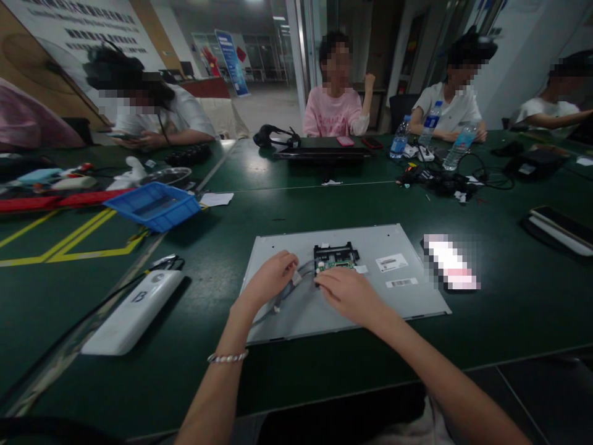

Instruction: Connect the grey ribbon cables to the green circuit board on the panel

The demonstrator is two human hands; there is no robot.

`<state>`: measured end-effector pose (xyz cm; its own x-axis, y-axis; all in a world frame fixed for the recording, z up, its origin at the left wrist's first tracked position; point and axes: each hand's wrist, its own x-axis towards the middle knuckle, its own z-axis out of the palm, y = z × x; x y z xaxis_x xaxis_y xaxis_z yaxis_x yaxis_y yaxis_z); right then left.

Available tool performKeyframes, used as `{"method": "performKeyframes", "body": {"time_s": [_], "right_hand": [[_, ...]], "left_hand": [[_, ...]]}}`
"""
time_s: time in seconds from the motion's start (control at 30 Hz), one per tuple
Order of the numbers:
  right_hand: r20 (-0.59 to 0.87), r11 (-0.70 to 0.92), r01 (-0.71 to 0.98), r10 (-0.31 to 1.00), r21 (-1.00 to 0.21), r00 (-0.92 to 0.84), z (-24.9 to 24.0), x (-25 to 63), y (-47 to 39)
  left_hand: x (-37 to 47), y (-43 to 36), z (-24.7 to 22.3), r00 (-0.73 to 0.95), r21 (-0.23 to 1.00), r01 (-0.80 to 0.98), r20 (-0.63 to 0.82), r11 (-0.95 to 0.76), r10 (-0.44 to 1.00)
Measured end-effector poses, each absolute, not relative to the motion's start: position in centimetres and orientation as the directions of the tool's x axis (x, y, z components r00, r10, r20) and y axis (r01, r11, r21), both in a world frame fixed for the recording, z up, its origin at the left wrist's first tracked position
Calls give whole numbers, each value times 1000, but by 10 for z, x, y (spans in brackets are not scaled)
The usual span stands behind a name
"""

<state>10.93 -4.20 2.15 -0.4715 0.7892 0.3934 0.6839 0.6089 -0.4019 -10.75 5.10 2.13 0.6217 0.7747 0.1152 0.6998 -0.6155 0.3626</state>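
A flat grey metal panel (343, 309) lies on the green table, with labels on its right part. A green circuit board (334, 266) in a black frame (340, 250) sits near its middle. Grey cables (282, 298) run from the board toward the panel's lower left. My left hand (275, 275), fingers closed together, is over the cables left of the board; a white tag shows by its fingertips. My right hand (347, 293) rests at the board's lower edge, fingers together, its fingertips near the cable end. What it holds, if anything, is hidden.
A white power bank (134, 312) with a cable lies left, a blue basket (155, 204) behind it. A phone (451, 262) is right of the panel. Across the table are a dark monitor (324, 153), bottles (461, 145), tangled cables (440, 180) and several seated people.
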Motion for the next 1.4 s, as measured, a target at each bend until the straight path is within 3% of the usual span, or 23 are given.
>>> {"method": "performKeyframes", "body": {"time_s": [0.17,0.37,0.67,0.83,0.97,1.17,1.4], "right_hand": [[363,395,736,907,-551,-215,13,184,-27],[258,396,703,918,-591,-301,-5,216,-25],[331,405,699,910,-590,-248,-19,210,-24],[443,332,834,888,-440,-119,-27,224,-27],[406,304,887,901,-348,-150,-34,231,-30],[396,264,845,916,-466,-68,-43,230,-32],[375,266,787,926,-556,-48,-41,229,-32]], "left_hand": [[-96,42,37,578,316,724,207,-613,789],[-88,7,47,608,151,766,145,-625,781],[-84,-18,25,571,-110,820,88,-562,816],[-92,-6,35,551,-111,834,213,-541,806],[-104,6,32,540,-85,839,256,-538,802],[-108,9,21,530,-94,848,199,-522,824],[-62,26,36,564,18,812,235,-583,792]]}}
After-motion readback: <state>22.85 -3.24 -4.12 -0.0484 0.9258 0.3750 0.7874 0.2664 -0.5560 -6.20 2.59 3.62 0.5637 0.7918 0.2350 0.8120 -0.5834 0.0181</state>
